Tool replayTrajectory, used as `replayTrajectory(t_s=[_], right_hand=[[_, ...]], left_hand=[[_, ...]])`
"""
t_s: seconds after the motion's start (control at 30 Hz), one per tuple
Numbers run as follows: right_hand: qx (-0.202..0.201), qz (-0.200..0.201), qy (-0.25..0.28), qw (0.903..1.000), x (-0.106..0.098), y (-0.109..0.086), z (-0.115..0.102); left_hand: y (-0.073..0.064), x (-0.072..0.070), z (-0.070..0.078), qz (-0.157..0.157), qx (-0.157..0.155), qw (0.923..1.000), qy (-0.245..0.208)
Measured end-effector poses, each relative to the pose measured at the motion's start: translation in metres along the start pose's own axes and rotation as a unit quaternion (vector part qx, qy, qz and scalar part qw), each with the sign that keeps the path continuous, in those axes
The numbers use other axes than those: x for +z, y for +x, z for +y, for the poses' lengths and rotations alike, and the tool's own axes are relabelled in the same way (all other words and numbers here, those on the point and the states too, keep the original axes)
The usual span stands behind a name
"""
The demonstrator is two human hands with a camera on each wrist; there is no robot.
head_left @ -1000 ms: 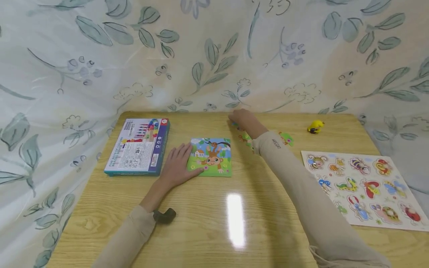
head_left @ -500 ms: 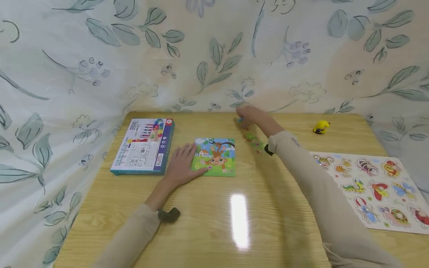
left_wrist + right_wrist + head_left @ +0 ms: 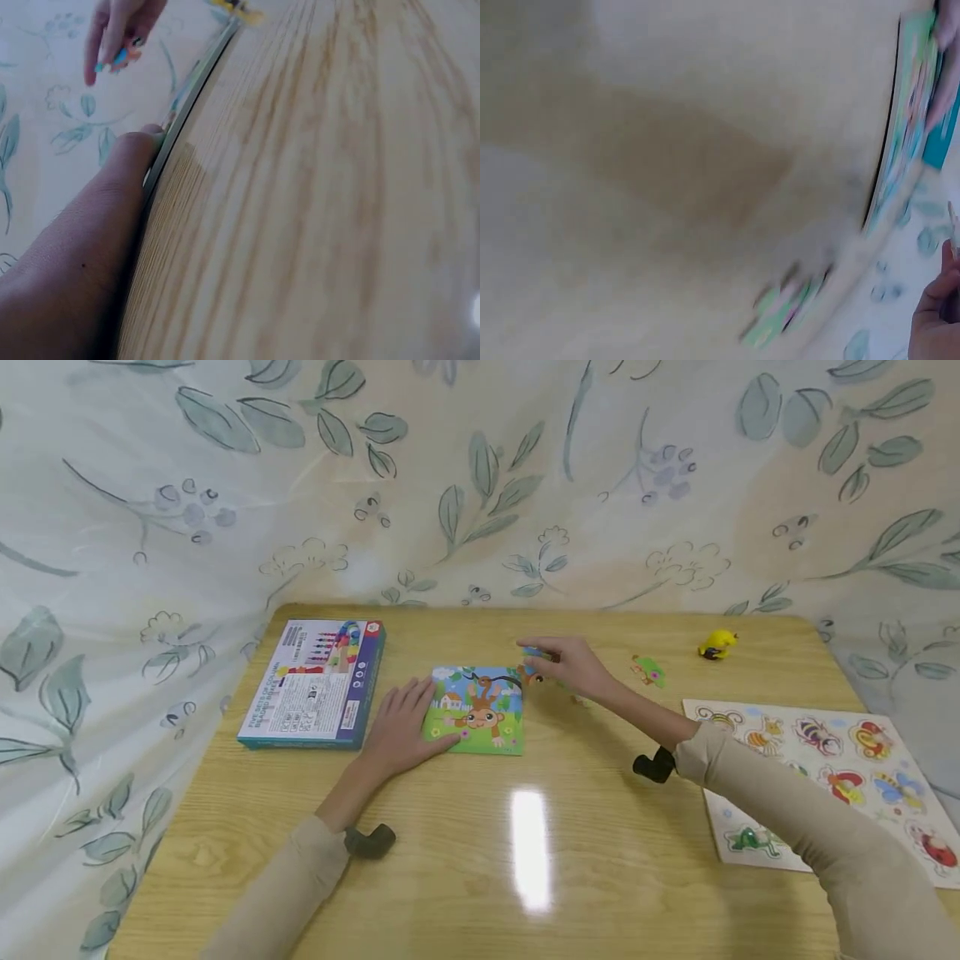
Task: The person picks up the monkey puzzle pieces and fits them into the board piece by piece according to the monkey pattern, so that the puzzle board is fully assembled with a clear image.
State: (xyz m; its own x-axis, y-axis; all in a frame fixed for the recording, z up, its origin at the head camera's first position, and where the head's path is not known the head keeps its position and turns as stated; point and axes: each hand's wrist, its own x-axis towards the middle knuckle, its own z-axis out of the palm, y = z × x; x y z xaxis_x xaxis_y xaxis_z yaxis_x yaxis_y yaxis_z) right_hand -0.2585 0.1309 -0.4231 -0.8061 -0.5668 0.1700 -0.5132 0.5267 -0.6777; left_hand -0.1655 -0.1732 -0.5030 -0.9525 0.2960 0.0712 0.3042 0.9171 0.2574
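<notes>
A square monkey picture puzzle point(image 3: 480, 714) lies flat on the wooden table. My left hand point(image 3: 401, 731) rests on its left edge, fingers spread and thumb along the lower part; the left wrist view has that thumb point(image 3: 131, 161) at the edge. Just beyond the puzzle's upper right corner, my right hand point(image 3: 573, 667) pinches a small puzzle piece point(image 3: 533, 670) with blue and orange-brown on it. Part of the piece is hidden by the fingers. From the left wrist, the right hand point(image 3: 124, 30) appears above the table with the piece point(image 3: 124, 57) in its fingertips.
A green loose puzzle piece point(image 3: 648, 671) lies right of the right hand. Left of the puzzle sits a flat boxed bead set point(image 3: 315, 685). A small yellow toy point(image 3: 717, 644) stands at the back right, and a white insect board point(image 3: 712, 814) lies partly under the right forearm.
My right hand has come from the table's back edge toward the puzzle, now with a piece in its fingers. The left hand has stayed on the puzzle.
</notes>
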Motion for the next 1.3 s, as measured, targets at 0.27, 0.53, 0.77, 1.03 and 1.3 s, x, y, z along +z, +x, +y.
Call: replayTrajectory(t_s=[0.27, 0.53, 0.77, 1.03, 1.3], right_hand=[[0.047, -0.067, 0.084, 0.9931, 0.020, -0.024, -0.021], [0.000, -0.093, 0.021, 0.9955, 0.034, -0.028, -0.025], [-0.002, -0.111, -0.006, 0.9938, 0.045, -0.023, -0.026], [-0.139, -0.136, -0.170, 0.9662, 0.045, -0.019, -0.030], [-0.155, -0.155, -0.196, 0.9558, 0.039, -0.010, -0.033]], left_hand=[[0.002, 0.000, -0.003, 0.002, 0.001, 1.0000, 0.000], [0.001, 0.002, -0.004, 0.003, -0.002, 1.0000, -0.003], [0.001, 0.003, -0.003, 0.005, 0.002, 1.0000, -0.005], [-0.002, 0.002, -0.002, 0.003, -0.001, 0.9999, -0.010], [0.000, 0.003, -0.003, 0.005, -0.001, 1.0000, -0.007]])
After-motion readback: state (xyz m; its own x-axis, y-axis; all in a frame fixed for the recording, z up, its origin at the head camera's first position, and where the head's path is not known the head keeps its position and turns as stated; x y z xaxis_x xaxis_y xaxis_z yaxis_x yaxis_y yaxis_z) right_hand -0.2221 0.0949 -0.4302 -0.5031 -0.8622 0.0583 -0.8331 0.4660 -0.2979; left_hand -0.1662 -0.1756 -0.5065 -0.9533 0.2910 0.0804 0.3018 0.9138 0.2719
